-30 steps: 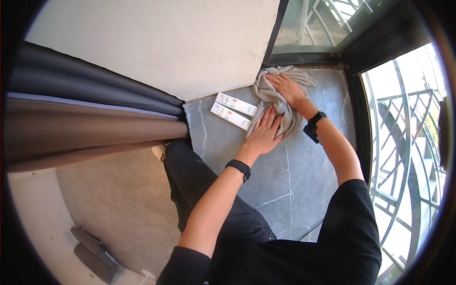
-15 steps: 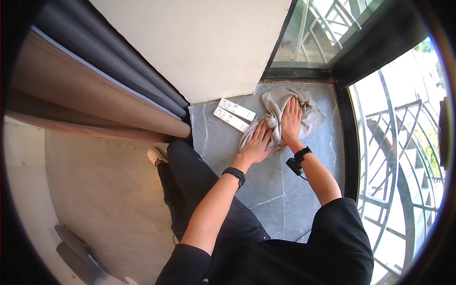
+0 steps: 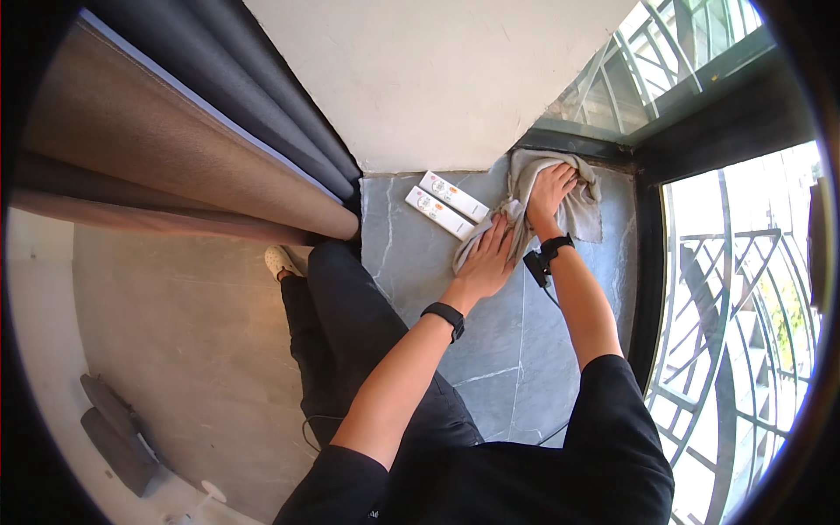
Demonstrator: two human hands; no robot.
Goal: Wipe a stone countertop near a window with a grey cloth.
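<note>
Two boxes [image 3: 440, 213] lie on the slab [image 3: 486, 346] beside a cloth [image 3: 580, 206]; the left hand [image 3: 484, 269] rests flat on its near end, the right hand [image 3: 548, 194], also flat, on its far part.

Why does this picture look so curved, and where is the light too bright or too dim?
In the head view, the fisheye lens curves the lower-left wall and leaves a black rim; daylight washes out much of the right-hand window; the floor at left looks dimmer and warmer than the grey slab; the left hand, right hand and cloth look fairly sharp.
</note>
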